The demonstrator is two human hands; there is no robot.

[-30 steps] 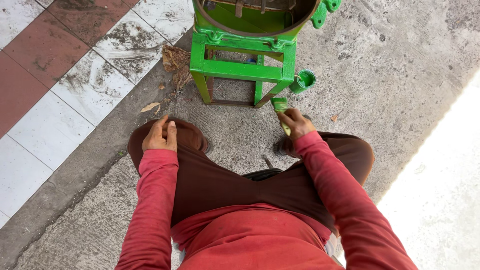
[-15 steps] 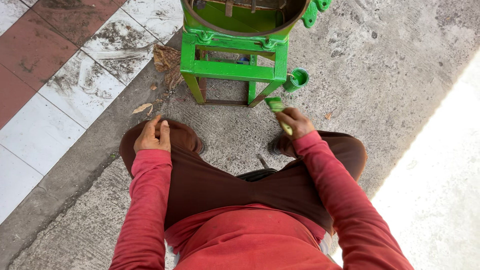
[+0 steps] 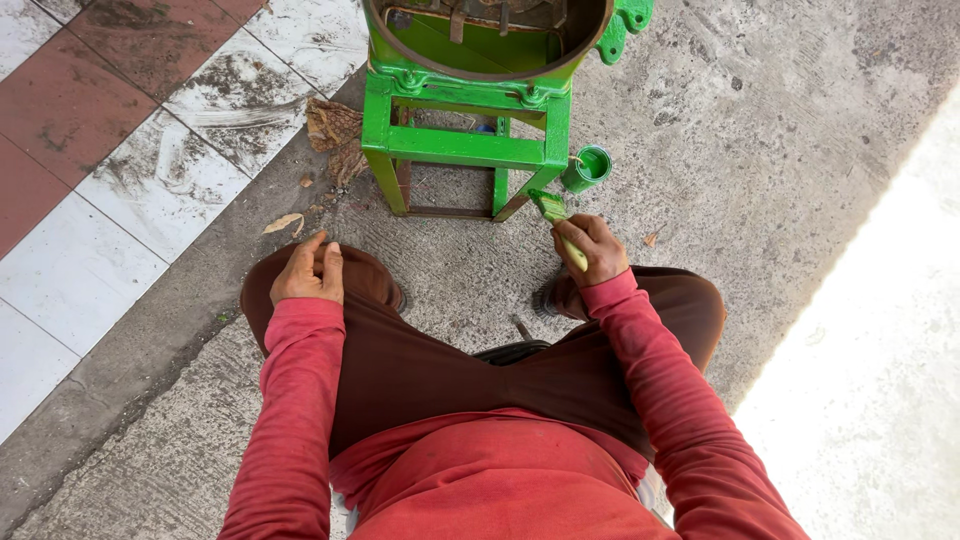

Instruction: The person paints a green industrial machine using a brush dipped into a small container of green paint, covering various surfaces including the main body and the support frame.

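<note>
My right hand (image 3: 595,247) grips a paintbrush (image 3: 556,219) with green bristles, its tip touching the lower right leg of a green metal machine frame (image 3: 462,147). A small green paint can (image 3: 587,167) stands on the concrete just right of that leg. My left hand (image 3: 309,272) rests on my left knee, fingers loosely curled, holding nothing. I am squatting in brown trousers and red sleeves, facing the frame.
The frame carries a round rusty drum (image 3: 487,35) at the top edge of view. Dry leaves (image 3: 335,135) lie by its left leg. Red and white floor tiles (image 3: 120,140) run along the left; rough concrete (image 3: 760,150) lies to the right, sunlit at the far right.
The view has shifted slightly, so the frame sits a bit lower. My right hand stays with the brush at the frame's right leg; my left hand remains on the knee.
</note>
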